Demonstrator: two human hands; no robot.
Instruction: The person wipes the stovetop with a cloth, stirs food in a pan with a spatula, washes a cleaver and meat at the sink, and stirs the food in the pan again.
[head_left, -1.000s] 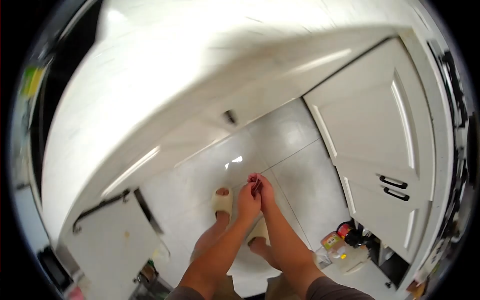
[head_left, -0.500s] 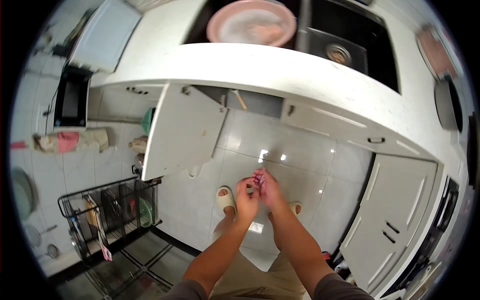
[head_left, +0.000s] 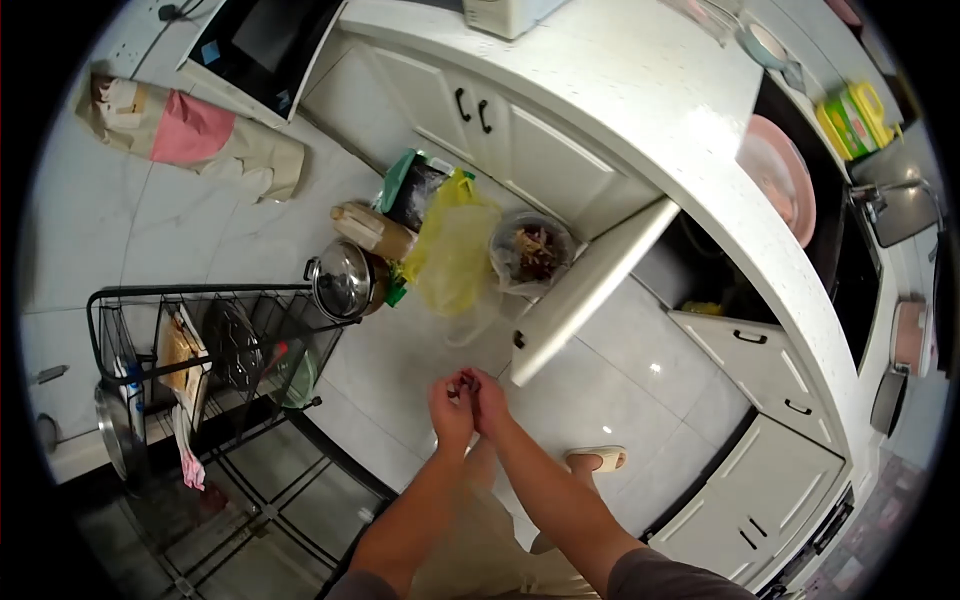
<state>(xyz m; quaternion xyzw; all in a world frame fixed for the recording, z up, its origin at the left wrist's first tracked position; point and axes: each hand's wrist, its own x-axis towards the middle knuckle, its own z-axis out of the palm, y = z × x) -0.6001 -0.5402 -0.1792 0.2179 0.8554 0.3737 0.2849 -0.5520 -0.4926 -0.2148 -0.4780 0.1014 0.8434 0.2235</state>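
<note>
My left hand (head_left: 449,412) and my right hand (head_left: 489,403) are held together in front of my body, above the tiled floor. The fingers of both are curled inward and touch each other. A small dark purplish thing shows between the fingertips, too small to name. Ahead of the hands stands a lined waste bin (head_left: 503,270) with food scraps (head_left: 537,248) in it. Beside the bin is a yellow plastic bag (head_left: 452,245).
An open cabinet door (head_left: 598,290) juts out right of the bin. A lidded pot (head_left: 342,283) stands by the black dish rack (head_left: 200,292) at left. A pink basin (head_left: 790,165) sits in the sink under the white counter (head_left: 640,95).
My view and body have turned left, away from the sink, so the bin, yellow bag and pot now show. Both hands stay together and have come round with me.
</note>
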